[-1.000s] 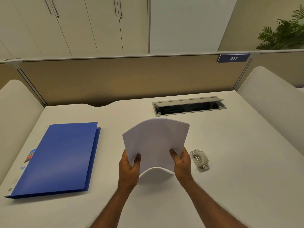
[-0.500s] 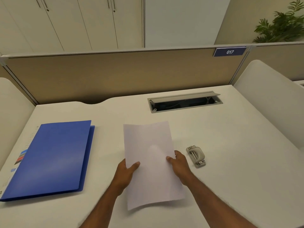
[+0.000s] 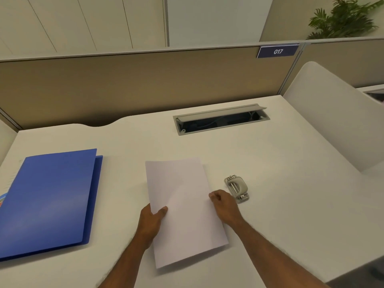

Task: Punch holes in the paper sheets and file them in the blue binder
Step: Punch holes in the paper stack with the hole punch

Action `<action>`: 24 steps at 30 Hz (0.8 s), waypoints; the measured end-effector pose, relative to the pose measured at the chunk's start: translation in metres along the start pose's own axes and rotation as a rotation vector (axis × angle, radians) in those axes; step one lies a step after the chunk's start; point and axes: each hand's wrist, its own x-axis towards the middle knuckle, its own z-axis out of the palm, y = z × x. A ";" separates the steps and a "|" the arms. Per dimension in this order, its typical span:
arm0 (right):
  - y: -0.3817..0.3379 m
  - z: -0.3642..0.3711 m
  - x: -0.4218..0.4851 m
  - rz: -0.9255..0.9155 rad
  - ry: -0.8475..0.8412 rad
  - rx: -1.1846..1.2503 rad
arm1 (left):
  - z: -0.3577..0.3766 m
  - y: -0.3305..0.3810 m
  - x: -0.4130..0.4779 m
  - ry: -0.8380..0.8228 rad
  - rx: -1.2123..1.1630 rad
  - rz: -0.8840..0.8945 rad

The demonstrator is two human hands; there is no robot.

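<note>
On the left of the table [image 3: 291,183] lies the blue binder [image 3: 52,200], closed and flat. Beside it, in the middle, the paper sheets [image 3: 182,204] lie on the table. The left hand [image 3: 150,222] pinches their left edge, with the thumb on top and the fingers below. The right hand [image 3: 225,206] is at their right edge with curled fingers; I cannot tell if they grip. Just right of it stands the hole punch [image 3: 236,188].

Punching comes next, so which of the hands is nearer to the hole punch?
Right. The right hand is at the right edge of the paper sheets, close beside the hole punch; the left hand grips their left edge, across the sheets from it.
</note>
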 end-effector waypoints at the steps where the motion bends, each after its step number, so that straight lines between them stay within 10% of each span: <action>1: 0.003 -0.007 0.001 -0.082 0.091 -0.017 | 0.002 -0.001 0.001 0.000 0.000 0.001; 6: 0.034 -0.058 0.028 -0.089 0.510 -0.119 | 0.010 0.000 0.008 0.009 0.006 0.012; 12: 0.048 -0.077 0.037 0.162 0.221 0.003 | 0.024 0.002 0.015 0.005 0.009 0.022; 24: 0.052 -0.055 0.023 0.157 0.170 0.266 | 0.040 0.004 0.023 0.002 0.027 -0.002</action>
